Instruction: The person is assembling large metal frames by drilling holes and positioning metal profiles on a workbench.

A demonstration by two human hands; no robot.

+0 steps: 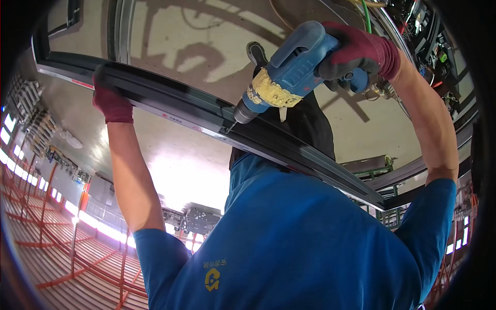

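Across the middle of my view runs a long dark metal frame rail (206,116), slanting from upper left down to lower right, with a glass pane (175,46) behind it. Next in size, my blue power drill (289,77) angles down-left so its bit meets the rail's face near mid-length. I judge my left hand (109,98), in a red glove, is clamped around the rail's upper-left stretch to steady it. My right hand (356,54), also gloved, is wrapped tight on the drill's grip, driving the tip into the rail.

Bright glare at centre, sharp shadows above, fisheye-bent dark rim
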